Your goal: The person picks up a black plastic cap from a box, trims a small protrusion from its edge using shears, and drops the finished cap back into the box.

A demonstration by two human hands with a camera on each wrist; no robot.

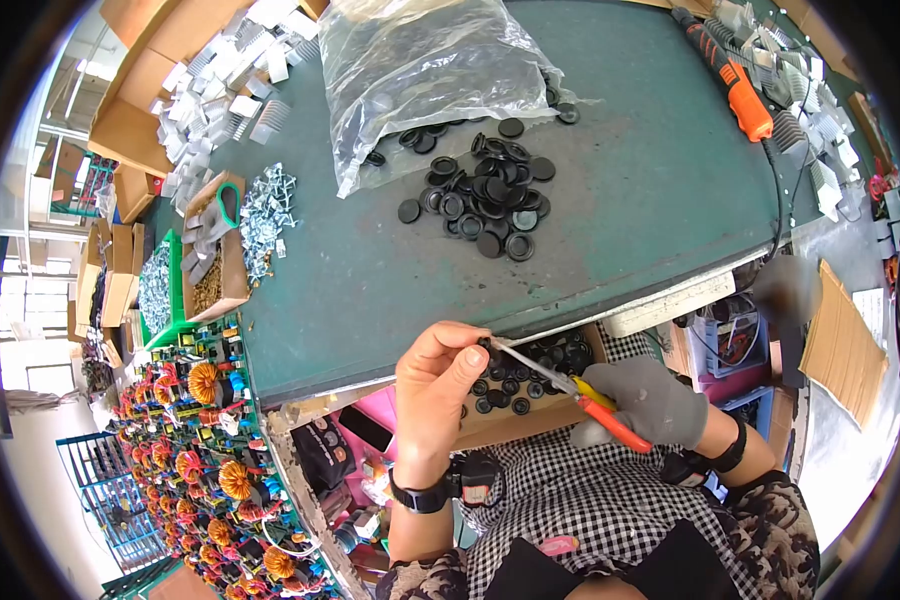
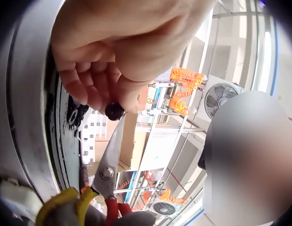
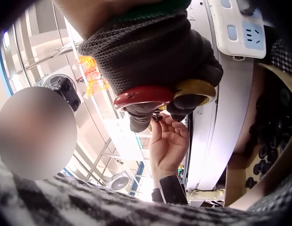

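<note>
Between thumb and fingers, the bare left hand (image 1: 438, 385) pinches a small round black part (image 2: 114, 111), above a cardboard box at the table's front edge. The right hand (image 1: 655, 402), in a grey glove, grips scissors (image 1: 610, 415) with one red and one yellow handle. In the left wrist view the scissor blades (image 2: 109, 157) point at the black part, their tips against or very near it. Whether the blades cut into it cannot be seen. The right wrist view shows gloved fingers through the handle loops (image 3: 143, 97).
Black round caps (image 1: 490, 190) lie heaped on the green table (image 1: 370, 290) beside a clear plastic bag (image 1: 420, 70). The cardboard box (image 1: 490, 432) below holds similar black parts. Bins of metal pieces (image 1: 267, 215) and circuit boards with coils (image 1: 203, 382) stand left; an orange tool (image 1: 748, 105) lies back right.
</note>
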